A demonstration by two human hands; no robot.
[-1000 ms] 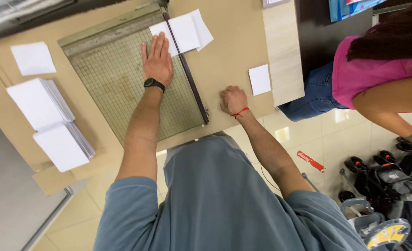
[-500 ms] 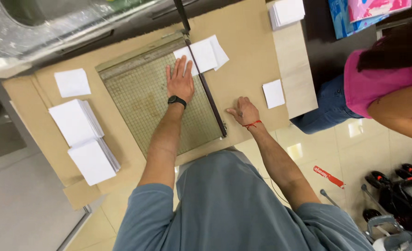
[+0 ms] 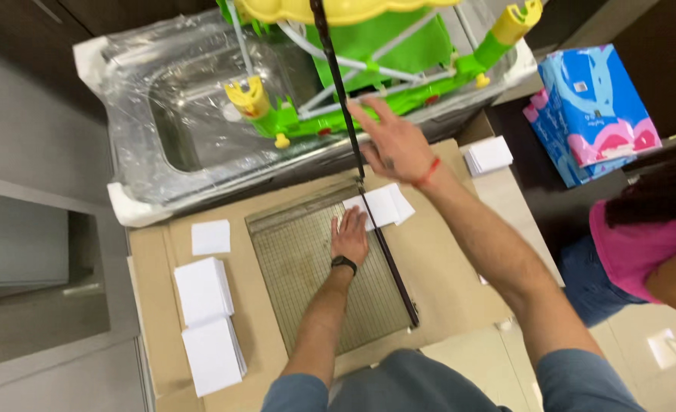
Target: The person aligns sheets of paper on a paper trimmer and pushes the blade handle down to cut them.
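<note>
Risk: the left hand lies flat, fingers spread, holding the white paper on the paper cutter, right beside the cutting edge, where a dropping blade could nick fingertips. The right hand is raised, fingers loosely open against the lifted blade arm

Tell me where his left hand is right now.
In the head view, the left hand lies flat on the paper cutter's gridded board, pressing white paper beside the raised blade arm.
</note>
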